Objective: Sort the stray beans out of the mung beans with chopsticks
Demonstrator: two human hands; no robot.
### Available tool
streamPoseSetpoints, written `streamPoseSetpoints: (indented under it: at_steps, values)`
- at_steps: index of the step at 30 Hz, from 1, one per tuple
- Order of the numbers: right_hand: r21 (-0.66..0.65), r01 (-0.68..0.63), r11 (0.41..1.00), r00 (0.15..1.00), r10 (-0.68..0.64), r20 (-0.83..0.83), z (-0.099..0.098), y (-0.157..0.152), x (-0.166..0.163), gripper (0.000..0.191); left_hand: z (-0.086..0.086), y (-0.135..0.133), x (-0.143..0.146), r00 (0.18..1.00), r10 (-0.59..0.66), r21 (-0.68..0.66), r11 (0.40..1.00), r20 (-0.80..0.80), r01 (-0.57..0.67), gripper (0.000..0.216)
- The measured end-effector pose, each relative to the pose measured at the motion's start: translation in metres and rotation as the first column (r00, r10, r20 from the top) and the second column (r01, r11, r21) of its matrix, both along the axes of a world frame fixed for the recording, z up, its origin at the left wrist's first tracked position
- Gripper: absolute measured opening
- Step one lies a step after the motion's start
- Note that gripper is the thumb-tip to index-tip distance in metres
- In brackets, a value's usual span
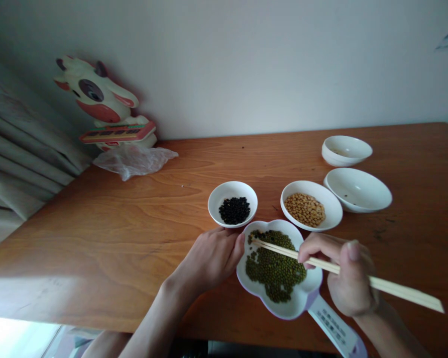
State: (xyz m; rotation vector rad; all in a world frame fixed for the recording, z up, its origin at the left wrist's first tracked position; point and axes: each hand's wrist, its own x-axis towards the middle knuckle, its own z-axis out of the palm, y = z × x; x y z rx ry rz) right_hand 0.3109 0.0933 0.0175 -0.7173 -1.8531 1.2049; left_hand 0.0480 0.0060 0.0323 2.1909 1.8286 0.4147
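Note:
My right hand (346,276) is closed around a pair of wooden chopsticks (313,260), whose tips rest at the far left edge of the green beans (275,271). Those beans lie in a flower-shaped white dish (309,293) near the table's front edge. My left hand (212,256) rests against the dish's left rim, its fingers curled. Just beyond it stands a small white bowl (224,193) of black beans (234,210). To the right is a white bowl (330,201) of yellow soybeans (305,209).
Two more white bowls stand at the back right, one wide (358,190), one smaller (346,150). A cartoon cow toy (100,102) and a crumpled clear plastic bag (134,159) sit at the far left by the wall. A printed card (334,325) lies under the flower dish.

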Motion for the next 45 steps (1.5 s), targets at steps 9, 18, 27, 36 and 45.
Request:
streamPoseSetpoints:
  at_steps: [9, 18, 27, 36, 45]
  values:
    - [0.008, -0.021, 1.0, 1.0, 0.022, -0.009, 0.005, -0.001, -0.001, 0.078, 0.0, 0.0, -0.001, 1.0, -0.001, -0.011, 1.0, 0.012, 0.002, 0.042]
    - [-0.002, -0.006, 1.0, 1.0, 0.006, 0.006, -0.002, 0.0, -0.002, 0.081, 0.001, 0.0, 0.0, 1.0, -0.002, 0.011, 1.0, 0.003, 0.002, 0.041]
    - [-0.015, 0.001, 1.0, 1.0, -0.001, 0.011, -0.005, 0.001, 0.0, 0.081, -0.002, 0.0, -0.001, 0.999, -0.023, 0.076, 0.997, -0.033, 0.026, 0.035]
    - [-0.002, 0.06, 0.998, 0.998, -0.06, -0.015, 0.002, -0.001, -0.002, 0.082, 0.002, 0.001, 0.0, 1.0, -0.013, 0.011, 1.0, -0.002, 0.013, 0.039]
    - [0.16, 0.194, 0.968, 0.98, -0.183, -0.08, 0.03, 0.016, 0.049, 0.086, 0.003, 0.001, 0.0, 0.999, -0.02, 0.051, 0.999, 0.031, 0.019, 0.04]
